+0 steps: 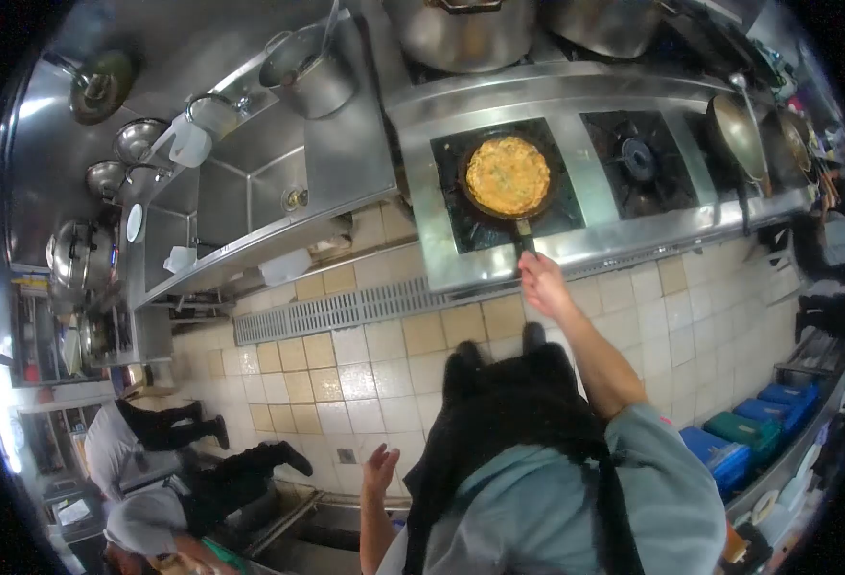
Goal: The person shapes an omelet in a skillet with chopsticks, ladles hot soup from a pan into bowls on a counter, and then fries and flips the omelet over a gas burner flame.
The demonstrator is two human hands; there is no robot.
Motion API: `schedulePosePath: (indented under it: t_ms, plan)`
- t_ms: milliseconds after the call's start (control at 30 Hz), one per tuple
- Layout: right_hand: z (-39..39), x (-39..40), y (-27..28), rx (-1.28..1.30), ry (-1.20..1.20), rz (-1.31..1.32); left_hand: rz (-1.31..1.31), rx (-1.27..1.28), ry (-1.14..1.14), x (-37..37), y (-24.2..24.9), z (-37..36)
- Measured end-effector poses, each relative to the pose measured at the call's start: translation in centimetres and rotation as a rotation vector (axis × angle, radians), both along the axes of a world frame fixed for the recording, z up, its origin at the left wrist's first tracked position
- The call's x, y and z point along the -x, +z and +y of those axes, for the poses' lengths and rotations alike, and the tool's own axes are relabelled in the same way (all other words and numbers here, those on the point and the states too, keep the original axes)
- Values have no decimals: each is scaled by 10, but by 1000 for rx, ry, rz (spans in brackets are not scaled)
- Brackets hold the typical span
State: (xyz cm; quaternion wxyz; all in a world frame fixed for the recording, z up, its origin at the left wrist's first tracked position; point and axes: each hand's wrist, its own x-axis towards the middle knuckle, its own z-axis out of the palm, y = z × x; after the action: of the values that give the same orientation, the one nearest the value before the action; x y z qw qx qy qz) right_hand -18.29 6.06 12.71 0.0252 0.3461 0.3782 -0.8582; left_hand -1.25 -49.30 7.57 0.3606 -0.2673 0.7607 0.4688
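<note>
My right hand (541, 282) is wrapped round the dark handle of a frying pan (483, 205) that sits on the left front burner. Inside the pan lies a round, golden-yellow omelette (508, 175) with browned patches and green flecks, covering nearly the whole base. My left hand (379, 471) hangs low at my side, away from the stove, its fingers apart and nothing in them.
Right of the pan is another burner (637, 159); large pots (467, 36) stand behind. A wok (735, 129) sits farther right. A steel sink (253, 196) is to the left. Two people (144, 508) are at lower left, lidded bins (715, 458) at lower right.
</note>
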Motion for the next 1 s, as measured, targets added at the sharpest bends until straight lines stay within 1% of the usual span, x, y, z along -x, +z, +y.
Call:
schedulePosePath:
  t_ms: [67,100,167,200,267,300,333,367,433,500,533,567,633,700,733,767,800,833,867,900,933,967,1000]
  plan:
    - [1,-3,-13,-54,14,-11,-14,-13,106,-11,29,8]
    - [0,-4,-15,-50,18,-20,-23,-8,110,-18,28,3]
    - [2,-2,-17,-41,-2,-5,-22,-113,179,-31,22,-11]
    - [5,-3,-18,-72,56,-8,-24,-113,181,-36,18,-17]
    - [9,-10,-18,-113,44,0,38,-227,218,-47,9,-28]
    - [8,-11,-14,-150,34,10,38,-227,226,-45,9,-24]
    - [15,-22,-25,-205,86,8,13,-179,237,-37,11,-15]
    - [19,-35,-35,-200,100,9,-14,-129,249,-32,14,-10]
    - [23,-66,-40,-232,68,-36,-26,-134,248,-24,6,-6]
    - [22,-105,-45,-284,95,-158,-48,-143,222,-14,-5,-2]
    - [20,-128,-54,-322,121,-204,20,-226,209,-12,2,2]
    - [14,-151,-66,-364,140,-253,17,-236,200,-11,-16,-5]
    - [-1,-200,-77,-493,323,-314,-4,-301,146,-14,-67,-20]
    - [-18,-267,-113,-606,506,-187,27,-297,68,-6,-73,-18]
    - [-27,-262,-79,-610,501,-194,69,-273,12,-3,-73,-21]
    - [-45,-240,-9,-616,721,-374,67,-275,11,4,-75,-25]
    - [-54,-223,28,-614,945,-553,54,-208,-132,15,-77,-27]
    - [-40,-223,14,-615,953,-550,40,-137,-272,24,-77,-30]
    - [-18,-235,-11,-457,781,-403,35,-131,-269,30,-75,-35]
    - [-5,-238,-24,-303,602,-260,46,-57,-295,37,-74,-37]
    - [-3,-214,-9,-378,527,-282,52,16,-322,42,-73,-38]
    - [0,-180,8,-450,450,-311,38,17,-327,49,-70,-39]
    - [4,-157,4,-473,367,-269,27,25,-209,54,-66,-39]
